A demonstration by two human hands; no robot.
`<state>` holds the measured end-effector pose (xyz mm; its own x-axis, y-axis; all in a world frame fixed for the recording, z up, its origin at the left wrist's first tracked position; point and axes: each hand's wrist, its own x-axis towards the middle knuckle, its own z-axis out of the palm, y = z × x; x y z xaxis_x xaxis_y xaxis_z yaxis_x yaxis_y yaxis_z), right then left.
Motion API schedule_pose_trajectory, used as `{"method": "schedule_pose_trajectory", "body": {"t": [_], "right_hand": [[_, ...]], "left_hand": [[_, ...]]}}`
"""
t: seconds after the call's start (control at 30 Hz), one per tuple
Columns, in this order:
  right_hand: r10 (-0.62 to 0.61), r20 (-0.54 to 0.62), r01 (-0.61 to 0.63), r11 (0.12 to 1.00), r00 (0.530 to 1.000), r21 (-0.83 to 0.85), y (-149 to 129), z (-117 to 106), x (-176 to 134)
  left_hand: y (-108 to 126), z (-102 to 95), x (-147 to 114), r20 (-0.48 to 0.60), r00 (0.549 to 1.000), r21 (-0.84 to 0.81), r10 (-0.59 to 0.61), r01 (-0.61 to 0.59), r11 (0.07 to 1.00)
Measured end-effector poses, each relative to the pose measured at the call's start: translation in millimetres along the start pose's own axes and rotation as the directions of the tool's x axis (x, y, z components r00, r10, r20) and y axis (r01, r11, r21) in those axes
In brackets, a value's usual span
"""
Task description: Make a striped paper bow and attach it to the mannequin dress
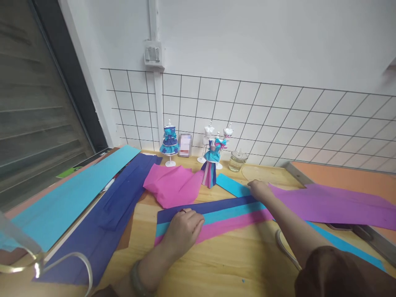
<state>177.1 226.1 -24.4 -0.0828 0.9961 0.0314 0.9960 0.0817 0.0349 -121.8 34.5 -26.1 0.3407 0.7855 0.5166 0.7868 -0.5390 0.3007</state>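
Resting on the striped strip (227, 215), left hand (185, 227): fingers bent, close together; whether they pinch or merely press, cannot tell. Strip (navy, cyan, pink) runs from beneath that hand to the wrist of the right hand (259, 190). Right fingers bunched near the blue piece (230, 185); grip hidden, cannot tell.

Likeliest trouble, my judgement: colours skewing out of line if the two hands pull unevenly. Looks thin and limp; slack between the hands could crease. Blue piece, just left of the right hand, might drag along if snagged. Purple sheet (334, 206), right of the right hand, could shift under a forearm sweep. Glass jar (237, 161), beyond the right hand, seems to hold liquid; a careless reach might tip it.
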Motion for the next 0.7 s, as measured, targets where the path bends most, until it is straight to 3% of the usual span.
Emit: {"method": "schedule_pose_trajectory", "body": {"t": [0.13,0.3,0.47,0.7], "right_hand": [[-0.049,-0.098,0.060,0.992,0.994,0.109,1.7,-12.4,-17.0],[-0.195,-0.168,0.232,0.941,0.966,0.244,-26.7,-19.0,-61.9],[-0.345,-0.265,0.431,0.788,0.900,0.439,-64.5,-13.7,-98.1],[-0.425,-0.368,0.556,0.716,0.827,0.423,-91.3,6.7,-102.2]], "left_hand": [[-8.4,-5.7,2.8,-0.041,0.982,0.038,-0.187,0.188,0.981],[-22.2,-6.5,0.9,-0.023,0.919,0.235,-0.394,0.388,0.891],[-26.7,-5.5,-1.1,0.051,0.879,0.312,-0.473,0.436,0.844],[-32.9,-4.7,-1.0,0.125,0.882,0.282,-0.453,0.407,0.869]]}}
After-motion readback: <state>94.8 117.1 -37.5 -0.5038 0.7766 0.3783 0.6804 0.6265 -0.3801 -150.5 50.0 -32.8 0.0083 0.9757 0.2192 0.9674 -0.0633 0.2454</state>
